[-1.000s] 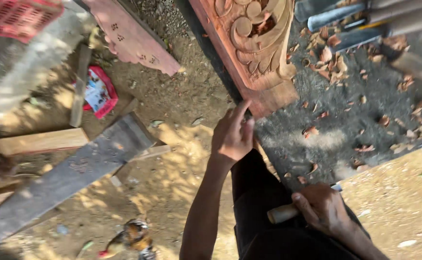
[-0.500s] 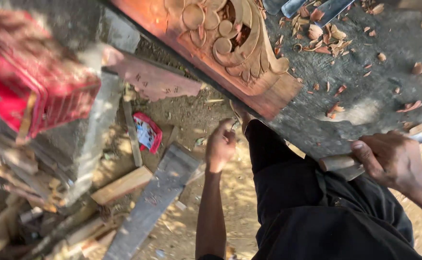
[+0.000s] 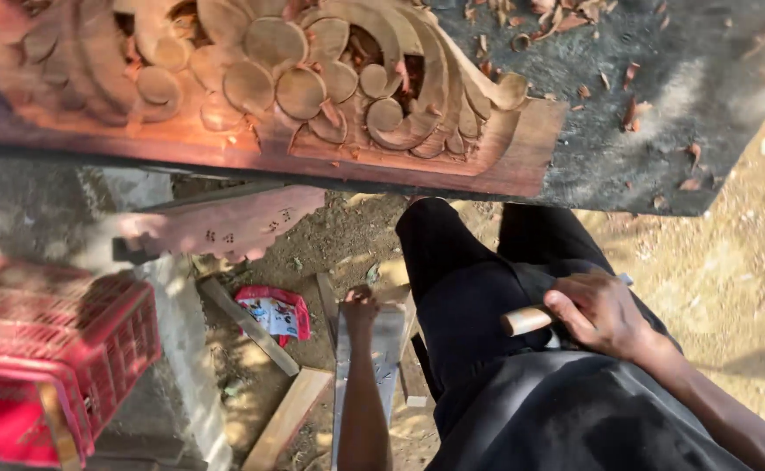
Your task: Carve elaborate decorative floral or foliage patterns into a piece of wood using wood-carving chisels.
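Head view, single moment. Work piece: reddish-brown carved wooden panel (image 3: 260,96) with round petal and scroll relief, lying along the near edge of a dark grey workbench top (image 3: 662,122), filling the frame from 10 to 1 o'clock.

Progress, judged from the surface: the scrolls and discs stand well clear of the ground and are rounded over, so roughing-out looks done in the visible stretch. The flat border at the panel's right end is plain. Scattered reddish wood chips (image 3: 631,109) on the bench at 1 o'clock fit cutting work. Finer detailing and smoothing appear to be what is left; cannot tell for the part beyond the left edge.

Grip: right hand (image 3: 605,314), at 4 o'clock over the black-trousered lap (image 3: 487,296), is closed around a pale wooden tool handle (image 3: 526,320); the butt end pokes out leftward, and a sliver of metal shows past the knuckles. Left hand (image 3: 360,305), at 6 o'clock, hangs low toward the ground, touching or just above a grey weathered plank (image 3: 382,349); fingers curled, whether they hold anything I cannot tell.

Surroundings: red plastic crate (image 3: 59,349) at 8 o'clock; small red printed packet (image 3: 273,312) on the dirt at 7 o'clock; a second pinkish carved board (image 3: 225,227) below the bench at 9 o'clock.
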